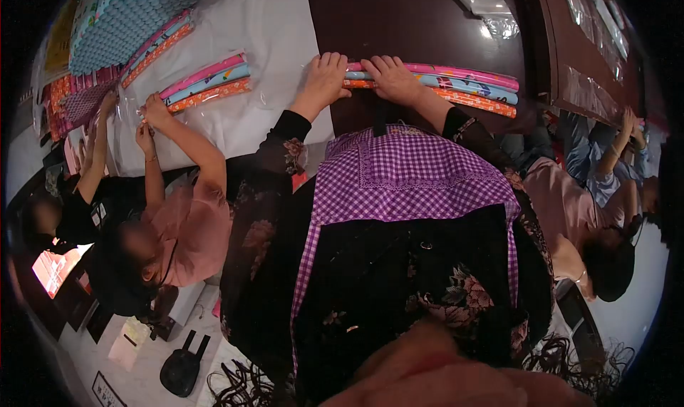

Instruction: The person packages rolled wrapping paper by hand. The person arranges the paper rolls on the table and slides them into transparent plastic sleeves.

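A clear-wrapped pack of patterned rolls [470,86] in pink, light blue and orange lies crosswise on the dark table in front of me. My left hand [326,80] is closed over its left end, thumb on the near side and fingers on the far side; what lies under the palm is hidden. Just beside it, my right hand [393,79] bears down on the pack with bent fingers, gripping it near that same end. The rest of the pack stretches out to the right past my wrist.
To the left, a co-worker's hands [155,115] are at a similar pack [206,83] on a white sheet [278,43]. Stacked rolls [132,29] rise behind. Clear plastic bags [484,4] lie at the table's far right. Other people work on both sides.
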A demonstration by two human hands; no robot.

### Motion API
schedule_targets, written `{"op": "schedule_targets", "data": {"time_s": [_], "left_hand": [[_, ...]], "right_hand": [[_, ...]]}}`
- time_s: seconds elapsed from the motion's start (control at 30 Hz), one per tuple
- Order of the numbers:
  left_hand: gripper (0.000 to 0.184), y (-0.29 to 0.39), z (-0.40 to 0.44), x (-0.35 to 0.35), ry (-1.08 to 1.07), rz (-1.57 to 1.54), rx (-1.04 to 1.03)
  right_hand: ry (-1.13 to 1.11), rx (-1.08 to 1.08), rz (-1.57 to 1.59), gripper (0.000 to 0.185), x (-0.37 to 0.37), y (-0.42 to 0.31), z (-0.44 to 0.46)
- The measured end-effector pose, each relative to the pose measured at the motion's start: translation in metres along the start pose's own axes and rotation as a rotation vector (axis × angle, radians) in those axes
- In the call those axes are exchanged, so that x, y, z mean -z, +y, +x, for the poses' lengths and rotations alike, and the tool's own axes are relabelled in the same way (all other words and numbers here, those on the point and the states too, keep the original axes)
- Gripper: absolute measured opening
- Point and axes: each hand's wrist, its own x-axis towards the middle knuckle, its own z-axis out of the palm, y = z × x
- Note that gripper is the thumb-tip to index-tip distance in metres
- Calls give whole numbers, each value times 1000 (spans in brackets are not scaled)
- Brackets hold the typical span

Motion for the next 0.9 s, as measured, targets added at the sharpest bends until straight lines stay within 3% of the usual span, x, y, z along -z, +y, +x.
{"op": "schedule_targets", "data": {"time_s": [0.23,0.37,0.43,0.57,0.7,0.83,0.9], "left_hand": [[64,6,13,-14,47,18,-166],[60,11,16,-13,136,67,-188],[63,13,17,-10,92,16,-168],[69,8,13,-6,7,-19,-159],[73,9,15,-8,1,-21,-152],[80,25,41,-13,9,15,-242],[81,29,55,-15,149,82,-385]], "right_hand": [[37,33,24,65,-2,-2,3],[43,16,44,78,-4,3,1],[18,21,57,85,4,10,-7],[-133,-171,-4,103,47,43,-66],[-142,-293,-86,105,70,94,-145],[-43,-337,-94,101,64,98,-179],[2,-356,-87,97,58,96,-193]]}}
